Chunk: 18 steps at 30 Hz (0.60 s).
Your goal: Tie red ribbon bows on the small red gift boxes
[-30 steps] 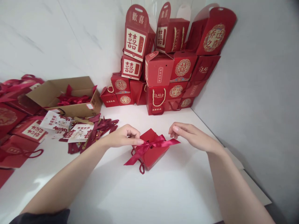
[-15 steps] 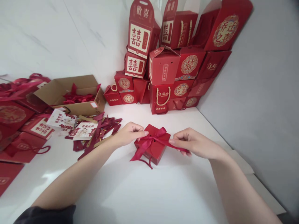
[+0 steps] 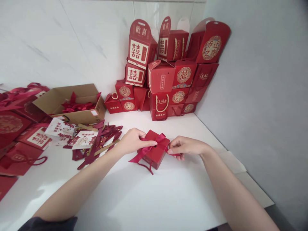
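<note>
Your left hand (image 3: 131, 141) and right hand (image 3: 185, 147) each pinch the red ribbon (image 3: 150, 149) on the gift box (image 3: 154, 157), which sits on the tabletop (image 3: 144, 195); pull evenly so the bow sits centred.

- White marble-tile wall (image 3: 48, 38) behind the desk, with faint grey veins and thin seams
- Plain pale grey wall (image 3: 252, 80) on the right, meeting the tile at a corner
- White desk (image 3: 144, 199) running into that corner, its glossy top catching soft light
- Red gift boxes (image 3: 163, 77) stacked in the corner
- Pale board (image 3: 255, 189) along the desk's right edge
</note>
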Available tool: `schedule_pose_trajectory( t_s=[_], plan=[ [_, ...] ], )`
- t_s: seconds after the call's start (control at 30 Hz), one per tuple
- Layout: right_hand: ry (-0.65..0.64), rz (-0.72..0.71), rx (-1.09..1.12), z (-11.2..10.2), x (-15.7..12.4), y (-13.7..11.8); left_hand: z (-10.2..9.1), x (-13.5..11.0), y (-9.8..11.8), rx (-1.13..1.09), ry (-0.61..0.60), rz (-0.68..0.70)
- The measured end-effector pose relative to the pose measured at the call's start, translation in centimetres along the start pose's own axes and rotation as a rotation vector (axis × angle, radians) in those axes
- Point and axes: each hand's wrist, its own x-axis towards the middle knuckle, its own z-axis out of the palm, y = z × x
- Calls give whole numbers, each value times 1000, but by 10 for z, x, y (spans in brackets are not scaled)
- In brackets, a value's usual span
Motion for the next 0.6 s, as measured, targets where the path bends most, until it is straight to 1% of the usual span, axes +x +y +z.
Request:
schedule_pose_trajectory(
  t_s=[0.17, 0.3, 0.37, 0.4, 0.43, 0.47, 0.5, 0.53, 0.57, 0.6],
  plan=[
    [-4, -3, -7, -1, 1, 2, 0, -2, 5, 28, -10, -34],
    [-71, -6, -52, 2, 5, 2, 1, -2, 5, 73, 19, -14],
    [-78, 31, -117, 2, -1, 0, 2, -2, 4, 72, 28, -4],
    [-45, 71, -192, 1, -7, -2, 2, -2, 4, 56, 27, 0],
    [32, 123, -293, 0, -14, -5, 2, -3, 3, 34, 24, 4],
    [161, 187, -432, -1, -22, -8, 3, -2, 2, 11, 19, 6],
    [355, 239, -574, -1, -29, -11, 3, -2, 2, -8, 13, 5],
    [593, 256, -697, 1, -34, -15, 3, -2, 1, -21, 10, 1],
    [826, 210, -788, 5, -36, -20, 3, -2, 1, -26, 7, -4],
    [1021, 83, -850, 12, -35, -24, 3, -2, 1, -25, 4, -9]
  ],
)
